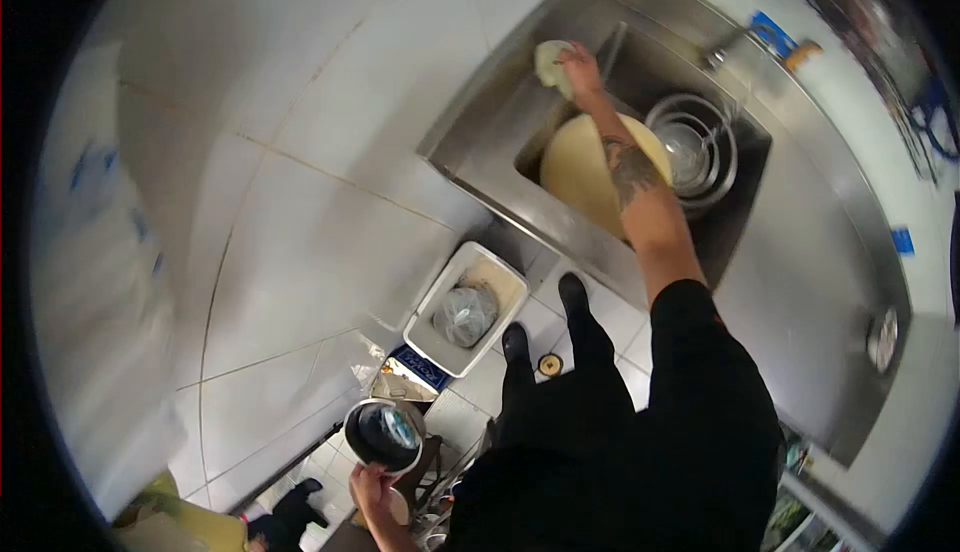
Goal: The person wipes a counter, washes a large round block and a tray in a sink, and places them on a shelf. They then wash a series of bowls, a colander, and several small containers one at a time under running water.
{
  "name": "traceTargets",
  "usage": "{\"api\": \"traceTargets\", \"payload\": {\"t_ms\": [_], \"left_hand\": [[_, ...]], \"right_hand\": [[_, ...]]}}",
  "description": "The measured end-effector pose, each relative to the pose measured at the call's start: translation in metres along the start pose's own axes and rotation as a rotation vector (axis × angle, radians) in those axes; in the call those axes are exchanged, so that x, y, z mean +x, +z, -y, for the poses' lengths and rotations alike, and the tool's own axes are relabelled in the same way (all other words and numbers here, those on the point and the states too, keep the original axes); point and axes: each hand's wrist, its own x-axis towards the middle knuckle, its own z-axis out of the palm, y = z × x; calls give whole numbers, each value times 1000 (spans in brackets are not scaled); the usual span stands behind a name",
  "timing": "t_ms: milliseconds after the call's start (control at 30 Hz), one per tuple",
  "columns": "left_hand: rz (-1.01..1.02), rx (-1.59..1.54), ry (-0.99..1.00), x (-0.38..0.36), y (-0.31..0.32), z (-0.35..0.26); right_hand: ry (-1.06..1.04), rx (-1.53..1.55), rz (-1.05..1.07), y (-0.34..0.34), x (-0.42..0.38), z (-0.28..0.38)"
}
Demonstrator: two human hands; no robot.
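Right hand (582,67), reaching over the sink (480,142), fingers clenched on a pale sponge (550,60) at the far rim. Left hand (372,487) down low, fingers grasping a dark bowl (385,434) by its edge. Cream basin (585,167) and metal bowls (695,147) in sink.

the sponge (551,60) was pale yellow-green, soft and crumpled, sitting high on the steel ledge at the back corner of the sink (480,142), pinched at its edge by the fingers of one hand (583,68). down at the other end, the bowl (384,435) was round, dark inside with a pale rim, a bluish glint showing in its hollow. it tilted open-side up, gripped from below at its rim by the other hand (372,490), well apart from the sponge.
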Motion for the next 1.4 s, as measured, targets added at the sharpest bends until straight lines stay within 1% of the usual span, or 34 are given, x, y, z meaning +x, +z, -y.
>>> {"api": "traceTargets", "payload": {"t_ms": [33,67,100,133,167,200,233,300,333,367,400,433,567,633,667,700,733,767,833,867,900,933,967,1033,1067,1100,1133,1200,1233,1267,1300,1333,1367,1400], "left_hand": [[-1,51,21,-17,11,-6],[-1,-81,42,-35,25,-9],[-59,-160,15,-58,48,-19],[-124,-117,-8,-62,44,-10],[-183,-68,-38,-69,37,0],[-175,-167,-88,-84,55,-7],[-185,-97,-139,-77,40,4],[-163,-71,-155,-87,77,-22],[-149,-55,-152,-86,83,-27],[-99,-36,-133,-82,90,-29],[-50,-16,-110,-78,95,-35],[-39,2,-90,-75,103,-45],[233,78,57,-58,153,-106],[233,153,95,-54,179,-142],[294,171,100,-50,188,-164],[381,173,167,-57,186,-172],[412,175,199,-62,202,-191],[436,158,252,-69,219,-206],[451,221,346,-70,238,-216],[441,305,380,-68,251,-228],[533,289,386,-84,274,-242],[555,346,414,-57,300,-259],[557,330,384,-73,329,-270],[644,313,404,-79,377,-279],[667,332,410,-71,402,-283],[740,288,410,-58,424,-284],[814,236,404,-47,450,-286],[892,79,301,-42,518,-298],[972,53,271,-34,558,-309],[1036,44,222,-19,616,-324],[985,125,272,-28,646,-334],[940,215,318,-40,673,-341],[970,235,323,-55,688,-346],[933,361,456,-77,696,-354]], "right_hand": [[-65,-234,27,-1,23,-4],[-71,-210,64,10,42,-27],[-232,-623,-69,28,55,-59],[-384,-1031,-204,52,49,-78],[-367,-1011,-160,75,37,-96],[-368,-952,-151,87,13,-91],[-362,-913,-171,94,-11,-80],[-352,-1127,-326,157,-96,-94],[-339,-940,-177,160,-152,-48],[-251,-469,-185,179,-196,-38],[-351,-673,-61,192,-231,-33],[-359,-464,-46,197,-248,-24],[-188,-356,-16,186,-256,18],[-86,39,301,170,-250,18],[-92,126,411,170,-249,20],[-124,219,529,161,-259,26],[-115,204,496,146,-257,26],[84,363,436,129,-253,30],[262,606,354,76,-241,34],[211,492,243,39,-225,27],[173,368,131,-1,-209,23],[146,336,50,-49,-180,15],[77,298,-36,-97,-159,13],[-110,98,-145,-191,-105,-1],[-121,50,-186,-224,-77,-14],[329,914,-386,-237,-44,-39],[313,908,-411,-255,-29,-53],[318,-45,-518,-286,-2,-83],[315,-46,-521,-293,12,-109],[92,-580,-264,-295,35,-157],[-179,-1098,-4,-303,37,-165],[-170,-903,-157,-306,18,-150],[-191,-695,-304,-309,-2,-136],[-82,-486,-343,-311,-14,-118]]}}
